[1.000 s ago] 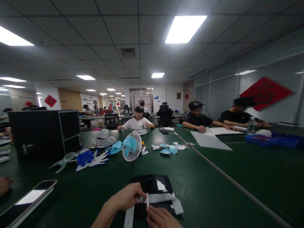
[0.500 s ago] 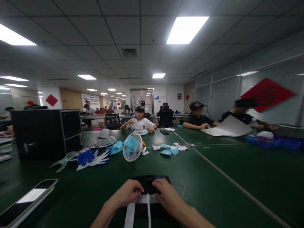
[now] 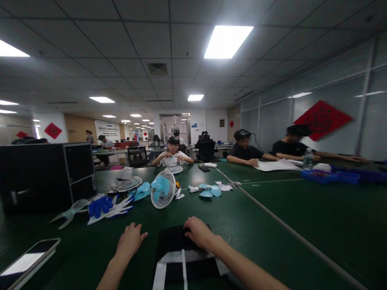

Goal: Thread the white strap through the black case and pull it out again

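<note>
In front of me on the green table lies a flat black case-like object [image 3: 169,237]; its exact kind is unclear. White flat bands [image 3: 173,257] run across and down its lower part, with a narrow strip down the middle. My right hand [image 3: 198,233] is at its top part, fingers bent down over a dark raised spot that they mostly cover. The right forearm hides the object's right side. To the left, apart from the object, my left hand [image 3: 130,241] is over the tabletop with fingers loosely spread and nothing in them.
A phone [image 3: 30,262] lies at the left. Farther off are blue-and-white gloves [image 3: 105,207], a white fan head with blue blades [image 3: 163,189], loose blue blades [image 3: 210,191] and a black computer case [image 3: 33,177]. A metal strip [image 3: 281,221] crosses the table. Several people sit beyond.
My left hand has let go of the white bands and moved left onto the table side. My right hand went from the bands up to the object's top. The view turned slightly right.
</note>
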`<state>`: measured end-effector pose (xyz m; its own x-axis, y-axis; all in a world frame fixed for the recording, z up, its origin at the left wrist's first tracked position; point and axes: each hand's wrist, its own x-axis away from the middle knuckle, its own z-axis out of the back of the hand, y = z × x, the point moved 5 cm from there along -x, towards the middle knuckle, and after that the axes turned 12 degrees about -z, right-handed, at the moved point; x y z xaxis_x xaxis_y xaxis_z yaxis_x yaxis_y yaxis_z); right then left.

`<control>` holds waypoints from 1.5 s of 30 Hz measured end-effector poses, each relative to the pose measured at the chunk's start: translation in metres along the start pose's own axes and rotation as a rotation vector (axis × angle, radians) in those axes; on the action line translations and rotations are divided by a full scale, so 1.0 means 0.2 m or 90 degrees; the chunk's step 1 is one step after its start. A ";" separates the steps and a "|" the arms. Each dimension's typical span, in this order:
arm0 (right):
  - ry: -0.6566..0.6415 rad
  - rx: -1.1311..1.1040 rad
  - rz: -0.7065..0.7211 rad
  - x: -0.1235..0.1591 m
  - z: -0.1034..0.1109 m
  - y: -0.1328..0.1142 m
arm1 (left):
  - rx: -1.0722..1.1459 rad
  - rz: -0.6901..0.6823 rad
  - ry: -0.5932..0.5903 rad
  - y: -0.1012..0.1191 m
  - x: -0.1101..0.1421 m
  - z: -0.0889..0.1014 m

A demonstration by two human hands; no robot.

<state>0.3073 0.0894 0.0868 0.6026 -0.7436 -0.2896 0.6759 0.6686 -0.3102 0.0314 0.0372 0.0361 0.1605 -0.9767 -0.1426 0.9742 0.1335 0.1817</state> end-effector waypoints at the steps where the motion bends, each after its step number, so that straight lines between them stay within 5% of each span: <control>1: 0.008 -0.001 -0.004 0.01 0.02 0.01 | -0.006 0.013 -0.010 -0.02 0.00 -0.01; 8: 0.053 0.000 -0.090 0.11 0.19 0.27 | -0.020 0.026 -0.035 -0.06 -0.01 -0.06; 17: 0.121 0.024 -0.524 0.52 0.58 1.16 | -0.005 0.019 -0.052 -0.07 -0.01 -0.07; 23: 0.115 -0.006 -0.605 0.77 0.64 1.46 | 0.008 0.015 -0.058 -0.10 -0.03 -0.10; 35: 0.117 0.057 -0.603 0.82 0.66 1.41 | 0.018 0.017 -0.061 -0.10 -0.03 -0.09; 39: 0.212 0.087 -0.545 0.83 0.70 1.25 | 0.003 0.019 -0.043 -0.10 -0.03 -0.10; 42: 0.272 0.033 -0.419 0.96 0.56 0.99 | -0.010 0.022 -0.045 -0.10 -0.03 -0.10; 45: 0.315 0.044 -0.217 1.26 0.26 0.69 | 0.006 0.028 -0.060 -0.10 -0.03 -0.10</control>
<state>0.5745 -0.0056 0.0181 0.0886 -0.8125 -0.5762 0.8321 0.3784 -0.4055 0.0139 0.0445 0.0135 0.1862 -0.9816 -0.0416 0.9650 0.1748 0.1954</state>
